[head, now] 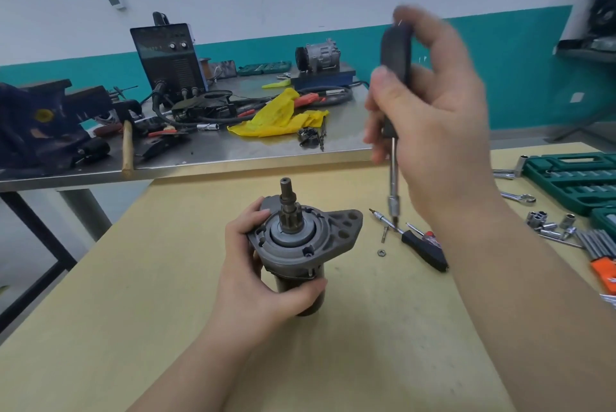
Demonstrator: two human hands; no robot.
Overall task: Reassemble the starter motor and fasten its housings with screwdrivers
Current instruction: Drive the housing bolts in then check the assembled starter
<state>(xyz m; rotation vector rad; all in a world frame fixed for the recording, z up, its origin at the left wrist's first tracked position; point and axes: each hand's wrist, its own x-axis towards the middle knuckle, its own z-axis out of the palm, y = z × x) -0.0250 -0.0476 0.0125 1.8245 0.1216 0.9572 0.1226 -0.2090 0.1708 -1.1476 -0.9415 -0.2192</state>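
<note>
The grey starter motor (301, 238) stands upright on the wooden table (160, 278), its pinion shaft pointing up. My left hand (256, 265) grips its body from the left, thumb across the front of the housing. My right hand (430, 118) holds a black-handled screwdriver (393, 85) upright above the table, to the right of the motor and blurred by motion. Its bit tip hangs just above the table, apart from the motor.
A second black screwdriver (425, 250), loose bits (383, 220) and a small nut (381, 252) lie right of the motor. Green socket case (573, 178), sockets and wrenches at far right. A cluttered steel bench (233, 148) with vise, welder and yellow cloth stands behind.
</note>
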